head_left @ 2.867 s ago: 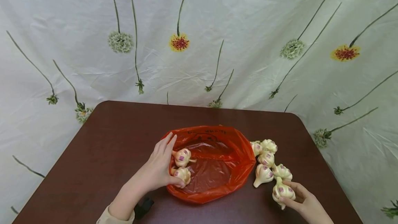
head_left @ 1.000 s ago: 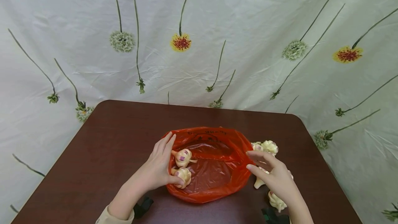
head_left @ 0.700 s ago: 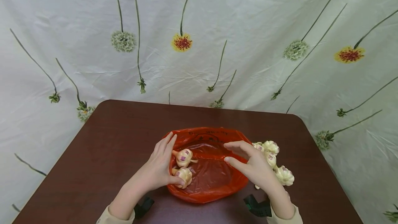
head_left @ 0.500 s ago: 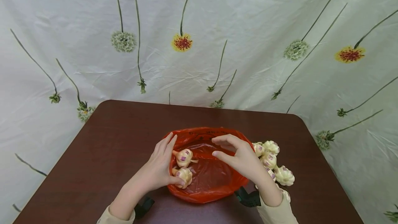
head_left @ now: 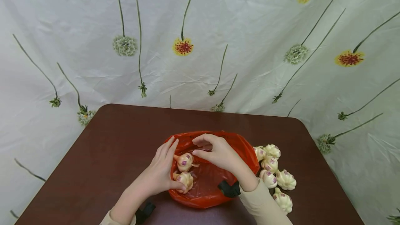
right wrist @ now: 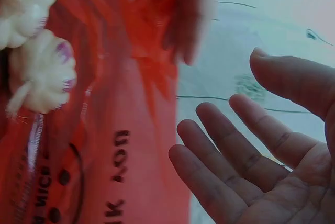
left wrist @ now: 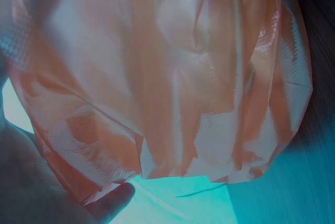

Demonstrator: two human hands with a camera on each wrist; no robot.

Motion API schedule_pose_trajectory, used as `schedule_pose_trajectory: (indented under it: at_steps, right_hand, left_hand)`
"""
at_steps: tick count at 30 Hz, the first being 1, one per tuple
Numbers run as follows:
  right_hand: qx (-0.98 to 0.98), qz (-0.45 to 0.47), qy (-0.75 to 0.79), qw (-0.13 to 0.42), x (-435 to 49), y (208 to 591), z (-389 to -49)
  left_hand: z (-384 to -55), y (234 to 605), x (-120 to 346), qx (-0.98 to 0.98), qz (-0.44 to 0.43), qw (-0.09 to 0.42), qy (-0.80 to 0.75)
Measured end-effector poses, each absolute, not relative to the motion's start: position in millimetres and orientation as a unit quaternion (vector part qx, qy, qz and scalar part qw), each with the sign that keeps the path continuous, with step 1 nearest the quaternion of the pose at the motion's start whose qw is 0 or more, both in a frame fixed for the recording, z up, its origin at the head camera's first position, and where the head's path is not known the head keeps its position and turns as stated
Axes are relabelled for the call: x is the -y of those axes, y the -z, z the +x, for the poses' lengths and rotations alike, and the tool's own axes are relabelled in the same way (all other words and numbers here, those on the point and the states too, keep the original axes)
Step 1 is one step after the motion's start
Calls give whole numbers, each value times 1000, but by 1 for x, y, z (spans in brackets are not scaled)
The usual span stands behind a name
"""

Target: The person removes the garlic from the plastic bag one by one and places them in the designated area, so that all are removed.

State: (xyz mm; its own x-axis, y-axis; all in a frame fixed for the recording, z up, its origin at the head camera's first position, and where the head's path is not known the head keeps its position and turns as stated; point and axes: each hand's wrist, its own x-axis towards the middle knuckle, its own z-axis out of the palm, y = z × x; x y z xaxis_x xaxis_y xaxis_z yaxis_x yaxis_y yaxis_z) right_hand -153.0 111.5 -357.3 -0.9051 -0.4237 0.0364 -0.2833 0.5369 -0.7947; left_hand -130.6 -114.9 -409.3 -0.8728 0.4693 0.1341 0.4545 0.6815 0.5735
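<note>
In the head view a red plastic bag (head_left: 215, 202) lies wide-mouthed on the table, two garlic bulbs (head_left: 185, 161) inside at its left. My left hand (head_left: 160, 174) holds the bag's left rim, fingers upright along it and thumb over the lower bulb. The left wrist view shows the bag's creased outer side (left wrist: 157, 88) with a fingertip at the rim. My right hand (head_left: 218, 152) hovers over the bag's mouth, thumb and fingers apart, holding nothing. In the right wrist view its loosely bent fingers (right wrist: 230, 161) are bare beside the printed bag (right wrist: 141, 182).
Several more garlic bulbs (head_left: 285, 180) are grouped on the brown table (head_left: 125, 131), right of the bag. One bulb (head_left: 282, 200) lies nearest the front. Behind the table hangs a white cloth (head_left: 250, 27) printed with flowers. Black wrist straps show at both wrists.
My right hand let go of a garlic bulb on the table at the right, then moved left across the bag's rim to above its mouth. The left hand stayed at the left rim.
</note>
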Motion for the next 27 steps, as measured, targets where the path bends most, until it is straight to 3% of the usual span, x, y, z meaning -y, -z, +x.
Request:
schedule_pose_trajectory:
  at_steps: [13, 27]
  right_hand:
    - [-926, -183, 274, 185, -81, 401, -176]
    - [-925, -164, 288, 184, -67, 435, -184]
  left_hand:
    - [-130, 412, 112, -915, 264, -11, -306]
    - [-131, 413, 111, -913, 268, -21, -308]
